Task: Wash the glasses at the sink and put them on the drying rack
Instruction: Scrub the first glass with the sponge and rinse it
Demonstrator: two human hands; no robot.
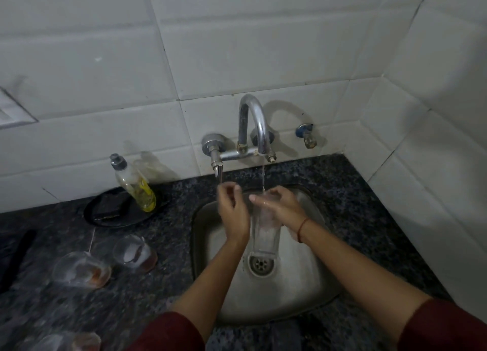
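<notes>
Right hand grips a glass tilted mouth-up under the tap, so the stream rinses it. Left hand, loosely curled and empty, hovers beside it over the sink, seemingly ready to rub.

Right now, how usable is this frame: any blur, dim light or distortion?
Head view: dim, bluish light; wall tiles bow from wide-angle distortion. The left hand is motion-blurred, as are the glasses on the counter. The tap casts a hard shadow on the wall. The glass under the stream is hard to outline.
</notes>
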